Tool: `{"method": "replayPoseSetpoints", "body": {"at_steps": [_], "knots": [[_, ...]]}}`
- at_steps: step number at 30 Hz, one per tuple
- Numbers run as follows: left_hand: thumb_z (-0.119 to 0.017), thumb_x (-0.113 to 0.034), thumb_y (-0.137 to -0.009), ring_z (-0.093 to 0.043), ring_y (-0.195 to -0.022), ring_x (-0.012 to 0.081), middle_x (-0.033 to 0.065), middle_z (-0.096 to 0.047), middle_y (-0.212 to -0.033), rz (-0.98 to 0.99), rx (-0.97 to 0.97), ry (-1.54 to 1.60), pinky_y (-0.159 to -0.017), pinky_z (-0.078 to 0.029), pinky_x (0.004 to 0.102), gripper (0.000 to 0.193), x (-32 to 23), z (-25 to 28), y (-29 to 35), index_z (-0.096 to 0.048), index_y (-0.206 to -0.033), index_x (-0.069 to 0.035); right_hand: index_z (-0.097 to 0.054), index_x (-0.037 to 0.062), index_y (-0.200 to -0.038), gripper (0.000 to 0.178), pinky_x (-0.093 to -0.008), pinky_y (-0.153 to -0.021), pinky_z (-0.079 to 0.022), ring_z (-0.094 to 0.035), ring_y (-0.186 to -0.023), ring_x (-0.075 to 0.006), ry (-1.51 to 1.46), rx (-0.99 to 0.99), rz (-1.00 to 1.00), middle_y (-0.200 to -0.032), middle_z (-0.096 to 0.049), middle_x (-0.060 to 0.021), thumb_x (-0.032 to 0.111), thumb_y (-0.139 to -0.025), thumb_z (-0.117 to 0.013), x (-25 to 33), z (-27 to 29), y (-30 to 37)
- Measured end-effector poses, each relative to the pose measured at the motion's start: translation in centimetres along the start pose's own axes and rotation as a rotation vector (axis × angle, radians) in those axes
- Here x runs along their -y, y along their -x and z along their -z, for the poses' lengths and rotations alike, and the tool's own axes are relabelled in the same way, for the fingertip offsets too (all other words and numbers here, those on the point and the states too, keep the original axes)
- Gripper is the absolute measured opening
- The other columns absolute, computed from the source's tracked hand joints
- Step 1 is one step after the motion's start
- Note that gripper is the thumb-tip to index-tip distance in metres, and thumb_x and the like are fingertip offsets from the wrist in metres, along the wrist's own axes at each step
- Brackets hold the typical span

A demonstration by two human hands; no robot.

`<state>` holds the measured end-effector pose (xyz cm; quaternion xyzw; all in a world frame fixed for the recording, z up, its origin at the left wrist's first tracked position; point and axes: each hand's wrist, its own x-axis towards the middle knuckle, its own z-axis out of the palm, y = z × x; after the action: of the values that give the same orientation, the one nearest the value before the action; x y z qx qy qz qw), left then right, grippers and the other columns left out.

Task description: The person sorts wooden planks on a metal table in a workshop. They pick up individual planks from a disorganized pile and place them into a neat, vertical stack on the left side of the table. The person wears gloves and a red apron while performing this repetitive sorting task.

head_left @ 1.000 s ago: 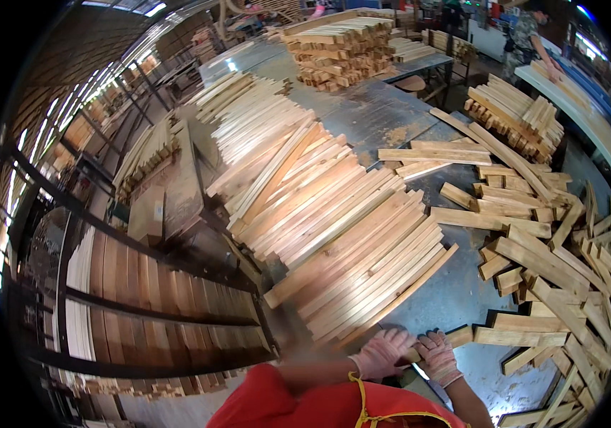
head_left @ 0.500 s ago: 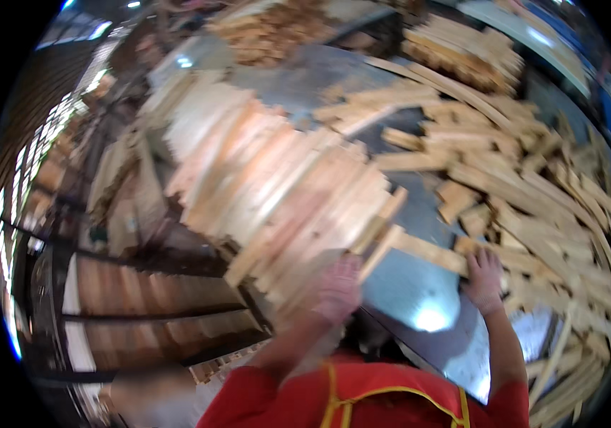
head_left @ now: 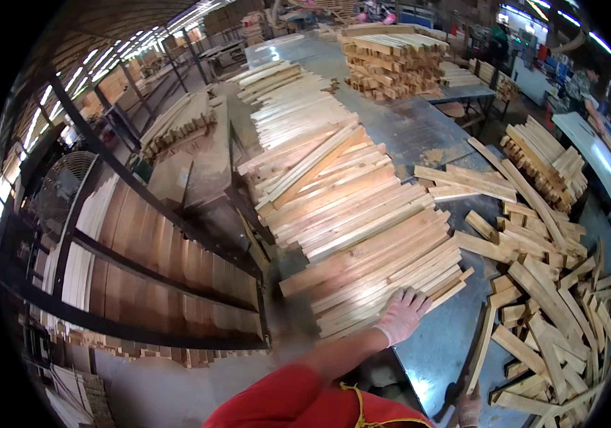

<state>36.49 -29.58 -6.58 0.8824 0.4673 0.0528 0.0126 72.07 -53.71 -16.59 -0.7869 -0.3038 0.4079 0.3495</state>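
Note:
My left hand (head_left: 404,314), in a pale knitted glove, lies with fingers stretched over the near end of a long row of wooden strips (head_left: 362,235). The strips lie side by side on a metal-topped table (head_left: 427,357). Low at the picture's edge is my right hand (head_left: 469,409), also gloved and partly cut off. It grips the lower end of a narrow wooden strip (head_left: 486,342), which points away from me beside the loose pile. Two strips (head_left: 312,167) lie slantwise across the row farther off.
A jumbled pile of wood offcuts (head_left: 548,314) covers the table's right side. Stacked wood blocks (head_left: 391,60) stand at the far end. At left, a dark metal frame (head_left: 163,210) crosses upright boards (head_left: 156,271). A person (head_left: 580,93) is at the far right.
The view has swung, showing more of the shop. My right hand has come back toward my body with a strip from beside the pile. The left hand stays at the row's near end.

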Motion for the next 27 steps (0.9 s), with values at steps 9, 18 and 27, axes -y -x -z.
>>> {"method": "replayPoseSetpoints", "body": {"at_steps": [9, 18, 27], "knots": [[-0.069, -0.037, -0.09, -0.06, -0.119, 0.0398, 0.0184, -0.065, -0.124, -0.045, -0.126, 0.321, -0.105, -0.046, 0.0538, 0.039, 0.9, -2.3, -1.7, -0.07, -0.11, -0.004, -0.078, 0.0021, -0.113, 0.075, -0.0482, -0.094, -0.055, -0.073, -0.107, -0.0442, 0.495, 0.515, -0.009, -0.109, -0.076, -0.0286, 0.072, -0.093, -0.057, 19.2, -18.1, 3.8], [-0.064, -0.033, -0.094, -0.043, -0.145, 0.0356, 0.0118, -0.05, -0.156, -0.231, 0.062, -0.02, -0.126, -0.028, 0.0518, 0.061, 2.4, -2.9, 3.2, -0.054, -0.149, -0.007, -0.069, 0.0103, -0.124, 0.044, -0.0518, -0.09, -0.055, -0.07, -0.103, -0.0425, 0.709, -0.034, 0.527, -0.111, -0.072, -0.0233, 0.028, -0.084, -0.072, 18.7, -2.0, -2.4], [-0.072, -0.043, -0.091, -0.039, -0.151, 0.0388, 0.0184, -0.047, -0.16, -0.313, 0.069, 0.007, -0.127, -0.028, 0.0525, 0.082, -10.0, -1.4, 1.8, -0.044, -0.159, -0.005, -0.075, 0.0161, -0.09, 0.017, -0.0461, -0.099, -0.047, -0.066, -0.103, -0.0277, 1.259, -0.106, 0.306, -0.092, -0.07, -0.0066, 0.024, -0.075, -0.078, 5.3, 16.2, 1.9]]}}
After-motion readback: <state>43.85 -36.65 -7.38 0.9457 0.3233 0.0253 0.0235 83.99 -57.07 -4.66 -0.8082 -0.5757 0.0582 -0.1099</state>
